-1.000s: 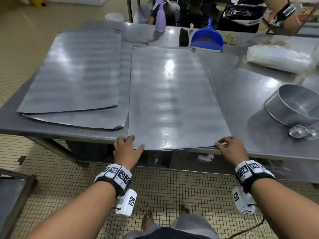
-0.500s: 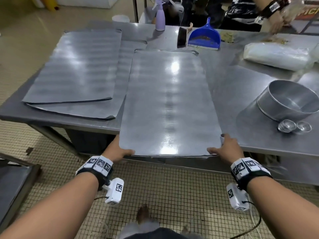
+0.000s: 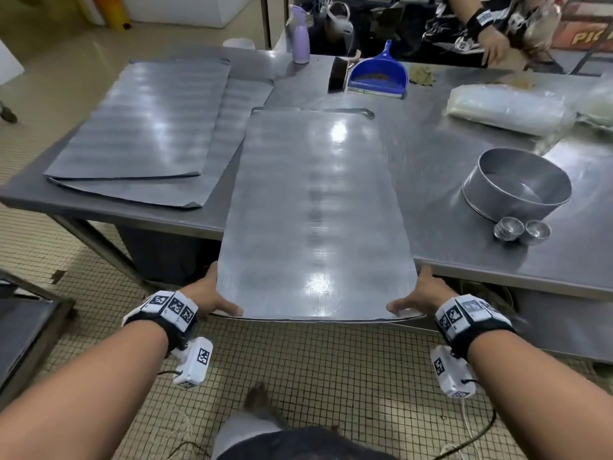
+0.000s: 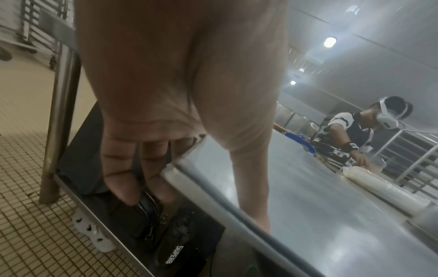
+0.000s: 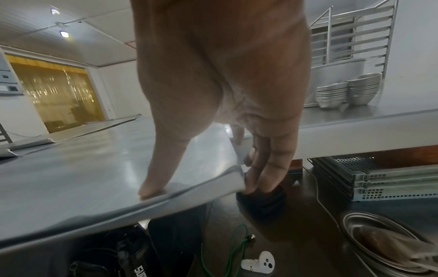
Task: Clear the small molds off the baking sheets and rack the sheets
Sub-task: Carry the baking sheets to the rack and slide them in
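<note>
A bare flat baking sheet [image 3: 315,210] juts well past the steel table's near edge [image 3: 517,277]. My left hand [image 3: 212,298] grips its near left corner, thumb on top and fingers underneath; the left wrist view shows those fingers [image 4: 123,180] under the sheet [image 4: 308,215]. My right hand [image 3: 416,298] grips the near right corner the same way, its thumb [image 5: 154,187] pressing on the sheet [image 5: 83,178]. Two more sheets [image 3: 142,127] lie stacked at the table's left. Small round molds [image 3: 520,229] sit on the table at the right.
A large round pan [image 3: 517,184] stands behind the molds. A blue dustpan [image 3: 378,74], a spray bottle [image 3: 300,41] and a plastic bag [image 3: 507,109] sit at the back, where another person [image 3: 491,34] works. A tray rack [image 5: 350,37] stands to the right, a low trolley [image 3: 20,327] at left.
Both hands have shifted from resting on the sheet's near edge to gripping its corners, and have drawn the sheet toward me, so it overhangs the table much further.
</note>
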`<state>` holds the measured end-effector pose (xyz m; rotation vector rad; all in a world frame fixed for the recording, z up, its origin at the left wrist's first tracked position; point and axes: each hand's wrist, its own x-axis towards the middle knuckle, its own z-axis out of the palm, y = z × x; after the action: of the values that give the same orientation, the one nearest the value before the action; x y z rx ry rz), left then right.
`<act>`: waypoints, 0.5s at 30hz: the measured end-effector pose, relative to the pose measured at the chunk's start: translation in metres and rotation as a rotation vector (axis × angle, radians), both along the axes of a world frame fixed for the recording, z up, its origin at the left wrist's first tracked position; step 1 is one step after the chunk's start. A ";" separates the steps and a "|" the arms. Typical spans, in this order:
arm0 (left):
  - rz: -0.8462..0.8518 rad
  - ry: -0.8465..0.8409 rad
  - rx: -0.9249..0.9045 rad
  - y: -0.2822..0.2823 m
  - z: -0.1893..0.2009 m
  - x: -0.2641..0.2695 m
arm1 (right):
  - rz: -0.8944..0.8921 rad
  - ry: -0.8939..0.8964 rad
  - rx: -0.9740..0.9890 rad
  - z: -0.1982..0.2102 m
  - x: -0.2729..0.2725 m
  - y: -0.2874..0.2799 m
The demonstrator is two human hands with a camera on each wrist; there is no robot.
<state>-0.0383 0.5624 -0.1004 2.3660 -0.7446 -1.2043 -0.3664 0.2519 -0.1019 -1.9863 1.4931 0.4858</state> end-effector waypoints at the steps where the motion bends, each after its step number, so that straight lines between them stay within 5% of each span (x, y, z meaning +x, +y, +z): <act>1: -0.015 -0.012 0.025 0.003 -0.001 -0.002 | 0.017 0.015 0.032 -0.001 -0.005 0.000; 6: 0.209 0.000 -0.124 0.008 -0.010 -0.011 | -0.040 -0.215 0.180 -0.005 -0.024 0.003; 15: 0.401 -0.116 -0.216 0.002 -0.024 -0.012 | -0.141 -0.439 0.030 -0.023 -0.021 -0.005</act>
<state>-0.0507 0.5646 -0.1245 2.2733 -0.3827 -0.7848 -0.3874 0.2473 -0.1247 -1.8003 1.3223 0.0072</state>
